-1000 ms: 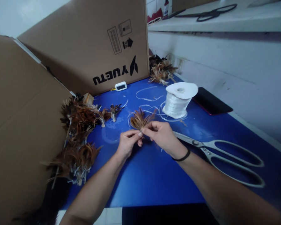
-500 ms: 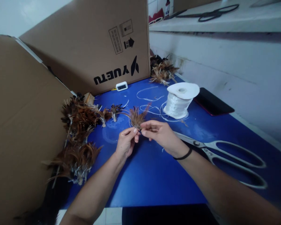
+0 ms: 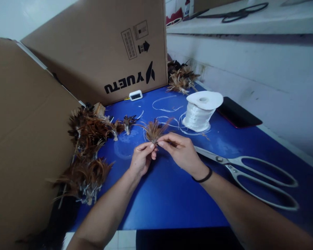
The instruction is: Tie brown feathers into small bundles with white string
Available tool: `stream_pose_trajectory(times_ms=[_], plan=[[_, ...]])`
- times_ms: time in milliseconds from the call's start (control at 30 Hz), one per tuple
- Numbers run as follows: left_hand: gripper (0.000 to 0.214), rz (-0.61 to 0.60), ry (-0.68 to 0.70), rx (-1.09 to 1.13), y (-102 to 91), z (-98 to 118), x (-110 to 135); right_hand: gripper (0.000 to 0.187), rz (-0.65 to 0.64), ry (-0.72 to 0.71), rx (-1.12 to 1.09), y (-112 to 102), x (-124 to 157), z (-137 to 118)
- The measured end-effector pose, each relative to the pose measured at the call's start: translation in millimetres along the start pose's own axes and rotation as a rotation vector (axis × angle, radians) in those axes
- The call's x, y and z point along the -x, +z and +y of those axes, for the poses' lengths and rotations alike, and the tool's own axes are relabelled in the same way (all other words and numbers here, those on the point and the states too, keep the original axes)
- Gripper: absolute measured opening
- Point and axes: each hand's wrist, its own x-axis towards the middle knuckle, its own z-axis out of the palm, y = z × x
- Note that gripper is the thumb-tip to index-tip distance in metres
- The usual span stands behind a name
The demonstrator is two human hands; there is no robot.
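A small bunch of brown feathers [image 3: 154, 131] is held over the blue table [image 3: 172, 198], its tips fanned away from me. My left hand [image 3: 143, 157] pinches the base of the bunch between thumb and fingers. Thumb and fingertips of my right hand [image 3: 184, 150] are closed at the right side of that base; whether they grip a feather or thread there is too small to tell. Beyond the hands lies loose white string [image 3: 169, 121], beside a white spool [image 3: 199, 113]. Large metal scissors [image 3: 232, 163] rest partly behind my right wrist.
Feather bunches [image 3: 90, 139] are heaped along the left, with more feathers [image 3: 182, 78] at the back. A cardboard box [image 3: 94, 48] walls off the far side, a small white device [image 3: 135, 95] before it. A dark phone [image 3: 238, 113] lies by the wall. A shelf [image 3: 289, 21] holds other scissors [image 3: 234, 14].
My right thumb and fingertips have drawn in closer against the base of the feather bunch. The bunch has turned slightly and dipped a little. My left hand keeps its pinch.
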Motion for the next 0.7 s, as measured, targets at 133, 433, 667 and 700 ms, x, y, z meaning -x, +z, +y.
stream_pose_trajectory(times_ms=[133, 433, 667, 700], plan=[[0.017, -0.013, -0.033, 0.052, -0.3, 1.5, 0.2, 0.009, 0.027, -0.002, -0.029, -2.3, -2.0, 1.6], [0.020, -0.111, -0.127, 0.063, -2.6, 2.3, 2.7, 0.010, -0.069, -0.035, -0.027, -4.4, -2.3, -4.6], [0.024, -0.120, -0.185, 0.041, -4.0, 2.8, 2.5, 0.010, -0.129, -0.034, -0.031, -7.2, -2.4, -9.2], [0.024, -0.123, -0.194, 0.036, -4.6, 2.8, 2.5, 0.010, -0.136, -0.038, -0.025, -7.8, -2.8, -9.3]])
